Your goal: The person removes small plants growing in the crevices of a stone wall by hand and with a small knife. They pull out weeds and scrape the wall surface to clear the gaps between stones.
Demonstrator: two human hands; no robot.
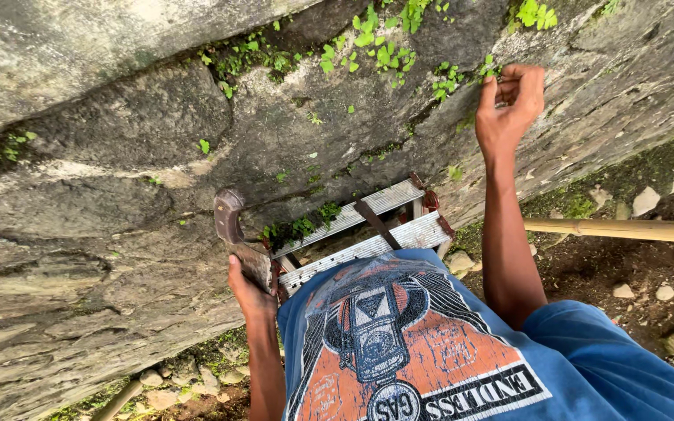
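We stand on a metal stepladder (368, 226) leaned against a rough stone wall (118, 156), looking down past our blue printed shirt (446, 351). Everything here sits in relation to that ladder.

Our left hand (245, 290), just left of the ladder's top step, is closed around the wooden handle of a sickle-like tool (232, 226). The tool's curved end rests against the stone above the hand, and the fingers wrap the handle fully, as far as we can see.

Our right hand (512, 101) reaches up and to the right of the ladder. Its fingers are curled together in a pinch at a small green plant (489, 70) growing from a crack in the stone; we cannot tell how much of the plant it has hold of.

Judging by what lies here, the clearing of growth is partly along at most. Green weeds (376, 47) run thick along the crack above the ladder, another tuft (302, 228) sits right behind the top step, and more leaves (247, 58) grow up and left. The stone directly left of the ladder looks mostly bare.

To the right of the ladder a bamboo pole (626, 229) lies over dark soil with scattered pale stones (645, 201).
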